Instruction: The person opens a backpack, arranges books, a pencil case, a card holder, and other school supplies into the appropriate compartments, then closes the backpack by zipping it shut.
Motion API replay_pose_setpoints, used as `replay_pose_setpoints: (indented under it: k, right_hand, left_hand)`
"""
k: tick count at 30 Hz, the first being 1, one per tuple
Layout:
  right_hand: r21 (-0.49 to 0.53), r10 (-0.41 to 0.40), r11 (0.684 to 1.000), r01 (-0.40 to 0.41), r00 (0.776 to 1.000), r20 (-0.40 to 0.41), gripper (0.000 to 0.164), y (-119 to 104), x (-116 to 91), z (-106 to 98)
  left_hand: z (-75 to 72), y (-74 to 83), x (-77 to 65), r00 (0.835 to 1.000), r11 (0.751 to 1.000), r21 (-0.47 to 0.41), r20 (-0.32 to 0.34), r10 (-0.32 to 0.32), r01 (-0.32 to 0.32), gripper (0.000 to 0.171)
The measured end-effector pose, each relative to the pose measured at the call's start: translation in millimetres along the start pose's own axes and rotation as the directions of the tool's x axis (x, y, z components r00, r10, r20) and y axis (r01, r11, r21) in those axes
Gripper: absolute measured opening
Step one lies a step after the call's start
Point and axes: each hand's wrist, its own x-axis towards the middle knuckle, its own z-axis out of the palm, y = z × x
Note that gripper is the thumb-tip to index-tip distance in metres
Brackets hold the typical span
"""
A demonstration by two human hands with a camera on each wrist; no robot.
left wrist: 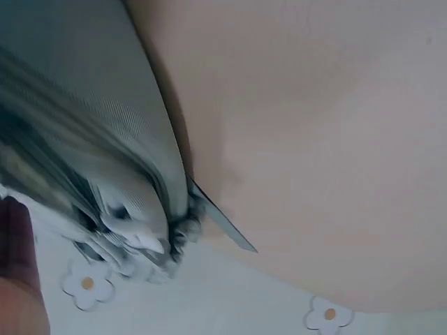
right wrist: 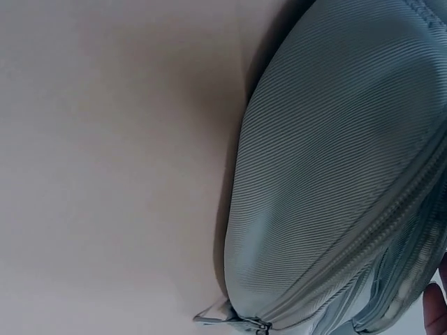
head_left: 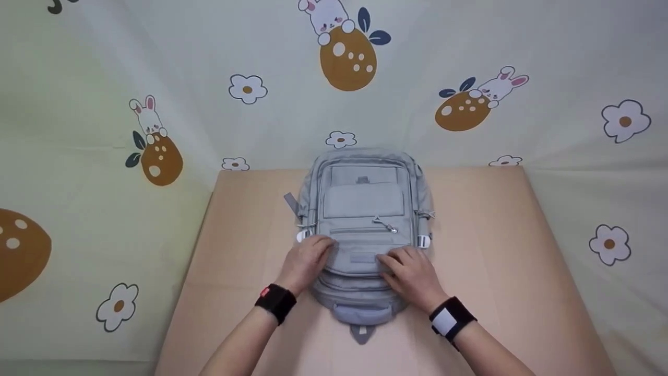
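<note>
A grey-blue backpack (head_left: 365, 203) lies front side up, its padded handle (head_left: 362, 313) towards me. My left hand (head_left: 308, 261) pinches the left side of its front pocket with bent fingers. Opposite it, my right hand (head_left: 415, 277) grips the pocket's right side, thumb beside the small label (head_left: 362, 257). A zip pull with a cord (head_left: 386, 225) lies farther up the front. In the left wrist view the bag's side (left wrist: 105, 105) fills the upper left; in the right wrist view only fingertips (right wrist: 434, 310) show at the edge. The gripped fabric is mostly hidden by the fingers.
The backpack rests on a light tan table (head_left: 245, 235). Pale cloth (head_left: 282, 47) printed with rabbits and flowers hangs behind and at both sides. A loose strap (head_left: 291, 203) sticks out at the bag's left; white buckles (head_left: 424, 241) sit on its sides.
</note>
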Motion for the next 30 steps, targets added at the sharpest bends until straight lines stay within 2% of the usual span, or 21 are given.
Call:
replay_pose_setpoints:
  k: [2, 4, 7, 9, 11, 13, 19, 23, 26, 30]
  right_hand:
    - [-0.004, 0.006, 1.0, -0.006, 1.0, 0.012, 0.041, 0, 0, 1]
    - [-0.003, 0.02, 1.0, -0.02, 1.0, 0.021, 0.04, 0, -1, 1]
    - [0.0, 0.034, 0.999, -0.034, 0.999, 0.035, 0.039, 0, -1, 2]
    - [-0.002, 0.037, 0.999, -0.037, 0.998, 0.042, 0.038, 0, -1, 2]
    - [-0.005, 0.037, 0.999, -0.037, 0.998, 0.053, 0.038, 0, -1, 2]
    - [-0.007, 0.036, 0.999, -0.036, 0.998, 0.06, 0.038, -1, 0, 2]
    - [-0.001, 0.038, 0.999, -0.038, 0.997, 0.065, 0.037, -1, 1, 1]
    - [-0.001, 0.034, 0.999, -0.034, 0.997, 0.068, 0.036, -3, 2, -1]
    - [0.016, 0.018, 1.0, -0.018, 0.999, 0.036, 0.031, -6, 7, -2]
    - [0.039, -0.011, 0.999, 0.011, 1.0, -0.002, 0.025, -15, 19, -1]
  left_hand:
    - [-1.8, -10.5, 10.3, 0.993, 0.993, 0.011, -0.015, -0.113, 0.113, 0.02]
    - [-3.0, -21.3, 19.9, 0.973, 0.972, 0.025, 0.008, -0.232, 0.232, 0.02]
    - [-2.7, -36.2, 30.6, 0.918, 0.925, 0.055, 0.109, -0.381, 0.377, 0.022]
    - [-0.5, -44.3, 34.2, 0.881, 0.898, 0.082, 0.17, -0.44, 0.433, 0.023]
    - [2.4, -50.4, 36.1, 0.856, 0.881, 0.096, 0.208, -0.474, 0.464, 0.024]
    - [5.3, -53.8, 37.0, 0.853, 0.879, 0.102, 0.209, -0.477, 0.466, 0.024]
    - [6.3, -53.6, 36.5, 0.885, 0.902, 0.141, 0.179, -0.429, 0.408, 0.013]
    - [4.3, -52.5, 36.5, 0.881, 0.898, 0.162, 0.186, -0.435, 0.409, 0.011]
    - [3.0, -51.3, 35.8, 0.875, 0.894, 0.157, 0.192, -0.445, 0.42, 0.012]
    - [1.9, -49.2, 35.1, 0.879, 0.897, 0.131, 0.183, -0.44, 0.422, 0.012]
